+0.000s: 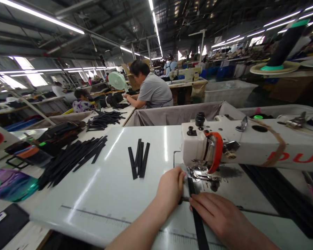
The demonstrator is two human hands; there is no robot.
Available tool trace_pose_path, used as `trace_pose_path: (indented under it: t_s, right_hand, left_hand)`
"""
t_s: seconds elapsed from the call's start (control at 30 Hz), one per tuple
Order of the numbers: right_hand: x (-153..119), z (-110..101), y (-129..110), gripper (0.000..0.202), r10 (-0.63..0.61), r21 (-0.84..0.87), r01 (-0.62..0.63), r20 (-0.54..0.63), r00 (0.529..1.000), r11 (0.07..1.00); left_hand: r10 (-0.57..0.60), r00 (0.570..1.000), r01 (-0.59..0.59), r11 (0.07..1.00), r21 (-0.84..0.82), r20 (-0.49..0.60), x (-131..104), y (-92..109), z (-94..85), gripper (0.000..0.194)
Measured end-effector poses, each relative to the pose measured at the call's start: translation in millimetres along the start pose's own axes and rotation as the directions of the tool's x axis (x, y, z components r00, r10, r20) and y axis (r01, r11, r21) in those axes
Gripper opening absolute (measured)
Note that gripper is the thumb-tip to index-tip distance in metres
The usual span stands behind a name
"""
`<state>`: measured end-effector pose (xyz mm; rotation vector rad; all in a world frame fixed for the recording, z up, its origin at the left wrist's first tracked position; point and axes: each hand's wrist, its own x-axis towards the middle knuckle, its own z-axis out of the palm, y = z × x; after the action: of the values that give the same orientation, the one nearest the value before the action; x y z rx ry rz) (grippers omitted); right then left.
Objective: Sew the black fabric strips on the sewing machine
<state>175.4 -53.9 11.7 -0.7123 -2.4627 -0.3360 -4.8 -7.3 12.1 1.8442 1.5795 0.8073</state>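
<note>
Right fingers (202,201) hold the black strip (199,225), best kept straight; whether left fingers (178,176) grasp it, I cannot tell.

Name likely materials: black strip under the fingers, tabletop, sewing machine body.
Black strip: probably woven webbing or fabric; matte, flat, weave unresolved.
Tabletop: likely laminate or plastic-coated; pale, glossy, bright reflected streaks.
Sewing machine body: apparently painted metal; smooth off-white, soft sheen.
</note>
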Motion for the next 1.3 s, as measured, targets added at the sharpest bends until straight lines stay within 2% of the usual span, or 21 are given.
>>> trace_pose_path:
  t_s: [0.03, 0.1, 0.23, 0.33, 0.67, 0.93, 1.07, 1.3]
  right_hand:
    - [-1.4, 2.1, -0.6, 0.04, 0.015, -0.013, -0.016, -0.007, 1.0, 1.0]
    - [-4.0, 6.5, -2.2, 0.041, 0.037, -0.042, -0.038, -0.021, 0.999, 0.998]
    - [-6.2, 12.1, -4.4, 0.042, 0.052, -0.093, -0.054, -0.017, 0.998, 0.994]
    - [-6.2, 14.3, -4.0, 0.042, 0.056, -0.12, -0.058, -0.023, 0.998, 0.991]
    - [-7.7, 17.5, 0.6, 0.046, 0.072, -0.144, -0.071, 0.004, 0.997, 0.987]
    - [-8.6, 18.1, 2.8, 0.047, 0.069, -0.121, -0.066, 0.018, 0.997, 0.99]
    - [-9.9, 18.5, 2.7, 0.047, 0.073, -0.131, -0.07, 0.022, 0.997, 0.989]
    - [-8.7, 18.3, 4.0, 0.049, 0.095, -0.112, -0.091, 0.028, 0.995, 0.99]
  left_hand:
    - [0.053, 0.997, -0.049, 0.996, 0.076, -0.051, -1.6, -0.3, -1.0, 0.016]
    - [0.145, 0.986, -0.131, 0.978, 0.16, -0.081, -5.2, -0.7, -2.7, 0.013]
    - [0.327, 0.945, -0.321, 0.926, 0.198, 0.005, -10.3, -1.5, -0.1, 0.01]
    - [0.393, 0.918, -0.396, 0.896, 0.2, 0.058, -10.2, -1.8, 5.5, 0.013]
    - [0.385, 0.92, -0.387, 0.868, 0.31, 0.072, -9.4, 4.8, 10.6, 0.022]
    - [0.371, 0.921, -0.388, 0.846, 0.366, 0.117, -7.2, 1.9, 16.2, 0.026]
    - [0.368, 0.919, -0.395, 0.842, 0.368, 0.143, -5.9, -1.4, 19.4, 0.026]
    - [0.365, 0.924, -0.382, 0.853, 0.354, 0.119, -5.3, -3.1, 21.9, 0.029]
